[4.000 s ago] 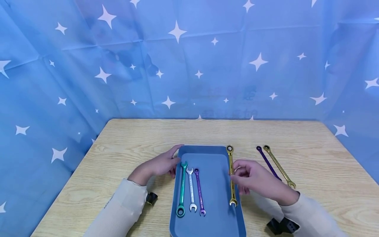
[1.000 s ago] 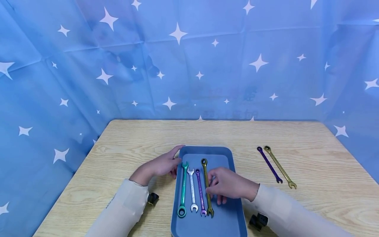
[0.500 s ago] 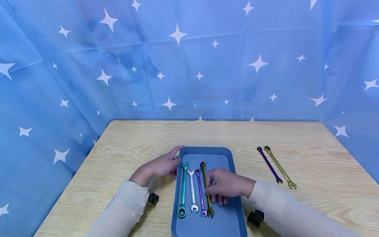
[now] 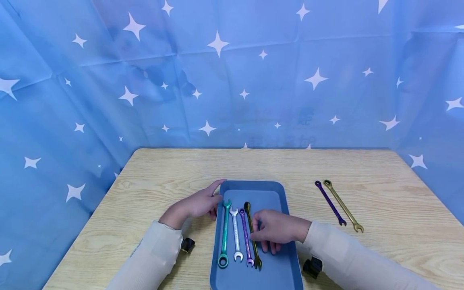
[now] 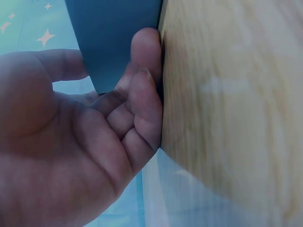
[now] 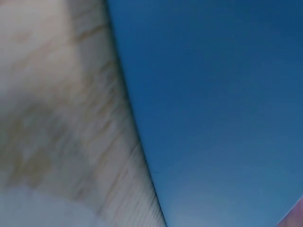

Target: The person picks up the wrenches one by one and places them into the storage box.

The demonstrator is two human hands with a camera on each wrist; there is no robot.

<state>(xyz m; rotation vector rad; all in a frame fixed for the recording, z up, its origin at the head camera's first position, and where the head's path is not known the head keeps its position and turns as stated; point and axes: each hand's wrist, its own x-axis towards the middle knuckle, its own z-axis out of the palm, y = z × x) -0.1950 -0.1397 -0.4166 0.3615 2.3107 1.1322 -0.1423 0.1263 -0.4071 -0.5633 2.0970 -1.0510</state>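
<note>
My right hand (image 4: pixel 279 226) pinches a gold combination wrench (image 4: pixel 255 251) between thumb and fingers inside the blue tray (image 4: pixel 277 272). That wrench lies lengthwise, close along the right side of a purple wrench (image 4: pixel 245 237). Further left in the tray are a silver wrench (image 4: pixel 236 233) and a green wrench (image 4: pixel 225 231), roughly parallel. My left hand (image 4: pixel 197 203) grips the tray's far left side, thumb at the rim. In the left wrist view, its curled fingers (image 5: pixel 144 99) press beside the tray wall (image 5: pixel 111 38), against the table. The right wrist view shows mostly tray wall (image 6: pixel 213 104).
To the right of the tray, a dark purple wrench (image 4: pixel 330 203) and another gold wrench (image 4: pixel 342 205) lie slanted side by side on the wooden table (image 4: pixel 398 209). A blue star-printed cloth (image 4: pixel 275 80) hangs behind the table.
Since the earliest frame, my right hand has carried the gold wrench from the tray's right edge leftward to beside the purple one. Lately it has edged slightly closer. The left hand stays put.
</note>
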